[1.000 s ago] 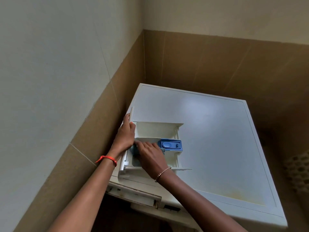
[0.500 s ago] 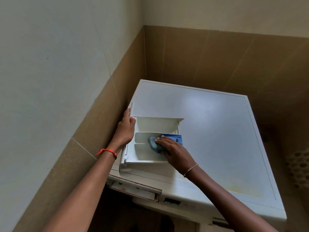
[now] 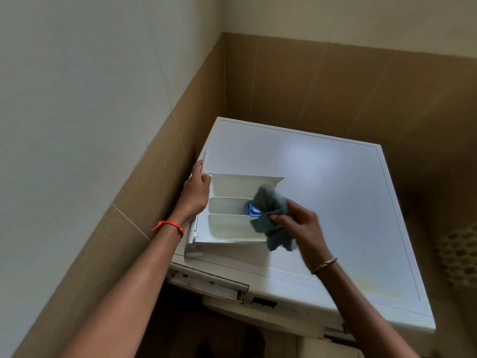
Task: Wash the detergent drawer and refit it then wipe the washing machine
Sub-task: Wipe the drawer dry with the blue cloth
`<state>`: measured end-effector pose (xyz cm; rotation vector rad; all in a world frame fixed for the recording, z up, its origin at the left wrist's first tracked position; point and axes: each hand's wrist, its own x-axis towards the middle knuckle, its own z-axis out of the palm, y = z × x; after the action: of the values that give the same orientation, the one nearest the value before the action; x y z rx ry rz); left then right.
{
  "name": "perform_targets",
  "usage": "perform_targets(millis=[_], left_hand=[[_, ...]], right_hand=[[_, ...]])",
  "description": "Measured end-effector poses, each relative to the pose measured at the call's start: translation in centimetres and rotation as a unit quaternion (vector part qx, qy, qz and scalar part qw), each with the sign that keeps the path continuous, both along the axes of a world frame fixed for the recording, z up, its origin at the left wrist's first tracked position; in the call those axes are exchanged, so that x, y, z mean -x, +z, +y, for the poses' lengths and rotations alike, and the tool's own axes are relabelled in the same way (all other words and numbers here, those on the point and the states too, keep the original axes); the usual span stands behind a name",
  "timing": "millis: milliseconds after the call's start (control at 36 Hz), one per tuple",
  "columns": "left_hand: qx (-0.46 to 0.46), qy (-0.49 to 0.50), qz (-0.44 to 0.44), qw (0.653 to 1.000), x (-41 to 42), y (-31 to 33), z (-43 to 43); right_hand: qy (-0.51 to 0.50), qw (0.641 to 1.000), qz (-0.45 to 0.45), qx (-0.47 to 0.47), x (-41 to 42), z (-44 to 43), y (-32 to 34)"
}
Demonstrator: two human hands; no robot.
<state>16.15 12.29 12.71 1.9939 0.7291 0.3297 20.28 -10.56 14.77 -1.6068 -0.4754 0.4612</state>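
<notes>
A white detergent drawer [image 3: 227, 226] lies on top of the white washing machine [image 3: 335, 202], near its left front corner. A blue insert [image 3: 249, 208] shows in the drawer's middle compartment, partly hidden by a grey-blue cloth [image 3: 271, 218]. My left hand [image 3: 196, 192] grips the drawer's front panel at its left end. My right hand [image 3: 302, 223] pinches the crumpled cloth and holds it lifted over the drawer's right end.
The machine stands in a corner, with a tiled wall close on the left and another behind. The open drawer slot [image 3: 206, 282] shows at the machine's front left. A perforated basket [image 3: 459, 257] is at the right edge.
My right hand has lifted the cloth out of the drawer's compartments and moved right, so the cloth now hangs loose above the drawer's right end. My left hand keeps its hold.
</notes>
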Motion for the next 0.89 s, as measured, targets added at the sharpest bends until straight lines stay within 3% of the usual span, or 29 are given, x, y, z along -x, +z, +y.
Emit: perform_targets(millis=[56, 111, 167, 194, 389, 611, 750, 806, 889], left_hand=[[-0.002, 0.001, -0.001, 1.000, -0.1, 0.0, 0.0], [-0.006, 0.005, 0.004, 1.000, -0.1, 0.0, 0.0], [-0.007, 0.005, 0.011, 1.000, -0.1, 0.1, 0.0], [-0.005, 0.001, 0.014, 1.000, 0.0, 0.2, 0.1], [-0.020, -0.021, 0.026, 0.999, 0.3, 0.5, 0.1], [-0.013, -0.030, 0.025, 0.999, 0.5, 0.8, 0.0], [-0.014, -0.025, 0.027, 0.999, 0.5, 0.5, 0.0], [-0.010, -0.019, 0.026, 0.999, 0.4, 0.4, 0.0], [-0.002, -0.016, 0.021, 1.000, 0.5, 0.1, 0.2]], right_hand=[[0.069, 0.995, -0.069, 0.034, 2.8, 2.2, -0.3], [0.146, 0.962, -0.186, 0.137, 5.7, 4.6, -1.8], [0.157, 0.872, -0.366, 0.286, 8.0, 6.3, -3.4], [0.144, 0.838, -0.413, 0.326, 8.7, 6.8, -3.8], [0.108, 0.807, -0.479, 0.328, 7.9, 6.1, -4.7], [0.077, 0.799, -0.488, 0.343, 3.5, 0.6, -5.4], [0.057, 0.807, -0.505, 0.300, 2.1, -2.6, -6.3], [0.041, 0.831, -0.487, 0.266, 2.0, -3.3, -6.9], [-0.041, 0.920, -0.342, 0.186, 2.1, -4.0, -7.6]])
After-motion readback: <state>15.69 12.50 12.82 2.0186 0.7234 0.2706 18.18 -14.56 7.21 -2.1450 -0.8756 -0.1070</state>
